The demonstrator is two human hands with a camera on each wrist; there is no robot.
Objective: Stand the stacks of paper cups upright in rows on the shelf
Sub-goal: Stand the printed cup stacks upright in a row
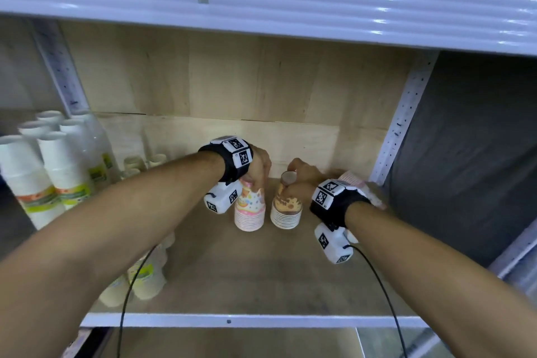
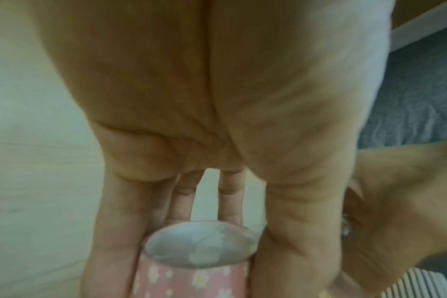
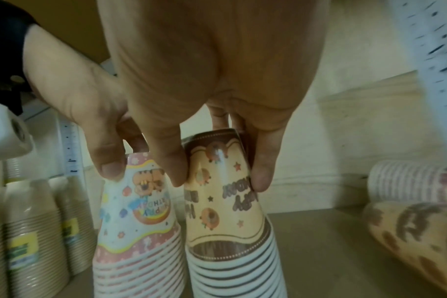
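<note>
Both stacks stand mouth-down, side by side, mid-shelf (image 1: 261,279). Left hand (image 1: 259,167) pinches the top of the pink stack (image 1: 250,206) between thumb and fingers; right hand (image 1: 302,180) pinches the top of the brown stack (image 1: 286,208) the same way.

To finish well:
- Press straight down, lightly, so the lowest rims sit flat.
- Slide the stacks together till almost touching, in line with the shelf edge.
- Open the fingers slowly and upward, not sideways: tall, light stacks probably tip easily.
- Keep the wrists off the neighbours.

More patterned stacks (image 3: 416,203) lie on their sides to the right, probably next. Plain stacks (image 1: 58,171) stand at left.
</note>
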